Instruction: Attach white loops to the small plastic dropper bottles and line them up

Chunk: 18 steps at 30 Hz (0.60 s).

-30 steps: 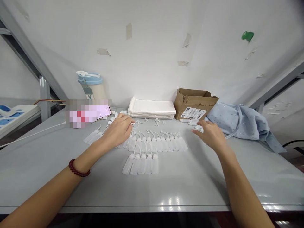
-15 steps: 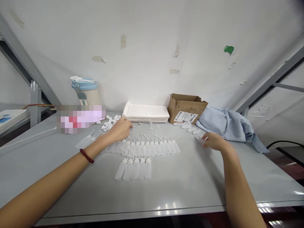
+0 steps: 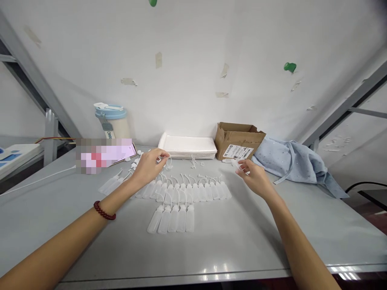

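My left hand pinches a white cap with a thin curved strap between thumb and fingertips, raised over the table. Across from it, my right hand is closed around a small clear plastic bottle, partly hidden by the fingers. Below and between the hands lies a row of translucent bottles with thin straps sticking up. A shorter row of similar bottles lies nearer me. Loose white caps are partly covered by my left hand, and a few straps lie in front of the white stack.
Behind stand a stack of white trays or envelopes and an open cardboard box. Blue cloth lies at right. A phone and a blue-lidded cup are at left on the grey table.
My right hand has moved left and lifted with the bottle, toward the middle. My left hand has risen off the table with the strapped cap. The view has shifted slightly.
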{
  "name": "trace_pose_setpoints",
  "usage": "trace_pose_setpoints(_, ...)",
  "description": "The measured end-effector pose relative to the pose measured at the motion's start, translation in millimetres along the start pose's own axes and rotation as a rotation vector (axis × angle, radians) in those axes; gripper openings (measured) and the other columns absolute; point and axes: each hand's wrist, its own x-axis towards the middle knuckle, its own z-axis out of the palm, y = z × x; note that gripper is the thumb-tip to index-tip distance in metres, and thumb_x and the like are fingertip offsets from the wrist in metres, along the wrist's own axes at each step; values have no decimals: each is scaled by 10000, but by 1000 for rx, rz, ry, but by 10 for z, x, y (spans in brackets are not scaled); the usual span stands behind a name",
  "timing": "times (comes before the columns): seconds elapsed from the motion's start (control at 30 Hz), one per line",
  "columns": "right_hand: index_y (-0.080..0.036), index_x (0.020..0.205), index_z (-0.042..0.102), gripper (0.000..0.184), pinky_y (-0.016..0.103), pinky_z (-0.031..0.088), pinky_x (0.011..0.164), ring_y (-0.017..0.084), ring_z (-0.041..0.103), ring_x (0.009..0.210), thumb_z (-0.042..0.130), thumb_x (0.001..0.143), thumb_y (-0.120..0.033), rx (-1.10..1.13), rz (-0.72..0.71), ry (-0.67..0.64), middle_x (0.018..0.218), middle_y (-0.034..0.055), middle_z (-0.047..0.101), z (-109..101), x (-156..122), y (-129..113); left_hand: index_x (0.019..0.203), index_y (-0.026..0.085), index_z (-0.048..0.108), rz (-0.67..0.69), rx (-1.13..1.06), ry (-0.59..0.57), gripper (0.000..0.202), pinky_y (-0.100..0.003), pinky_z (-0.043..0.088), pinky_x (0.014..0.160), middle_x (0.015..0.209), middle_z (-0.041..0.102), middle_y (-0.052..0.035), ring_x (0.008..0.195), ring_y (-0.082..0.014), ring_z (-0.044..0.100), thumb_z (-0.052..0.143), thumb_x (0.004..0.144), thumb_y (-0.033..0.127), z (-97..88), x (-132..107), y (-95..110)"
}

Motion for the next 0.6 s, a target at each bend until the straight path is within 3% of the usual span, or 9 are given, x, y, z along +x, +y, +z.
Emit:
trace_pose_setpoints(0.1, -153, 1009, 565, 238, 328, 472, 720, 203, 623, 805, 536, 793, -248, 76, -47, 24, 910, 89, 671, 122, -39, -118, 814, 168, 640, -33, -74, 17, 188, -304, 477, 715, 856, 692, -56, 732, -182, 614, 502, 786, 293, 40, -43, -26)
trace_pose_setpoints(0.27, -167, 994, 564, 233, 349, 475, 741, 200, 623, 797, 548, 781, -260, 154, -119, 27, 930, 85, 682, 261, -103, -206, 989, 136, 635, -148, -200, 98, 296, -292, 485, 743, 853, 673, -60, 773, -177, 618, 527, 773, 307, 91, -29, -76)
trace_pose_setpoints(0.47, -166, 959, 572, 236, 376, 483, 725, 215, 624, 772, 555, 776, -314, 194, -145, 58, 924, 101, 684, 306, -110, -210, 737, 136, 697, -278, -336, 110, 175, -285, 448, 653, 663, 657, -32, 640, -168, 586, 636, 692, 294, 29, 26, -84)
trace_pose_setpoints(0.6, -173, 953, 575, 252, 383, 488, 732, 211, 622, 759, 568, 777, -353, 235, -156, 83, 915, 96, 682, 302, -132, -247, 843, 129, 701, -371, -491, 176, 252, -269, 446, 611, 682, 656, -30, 624, -149, 576, 667, 697, 332, -32, 9, -47)
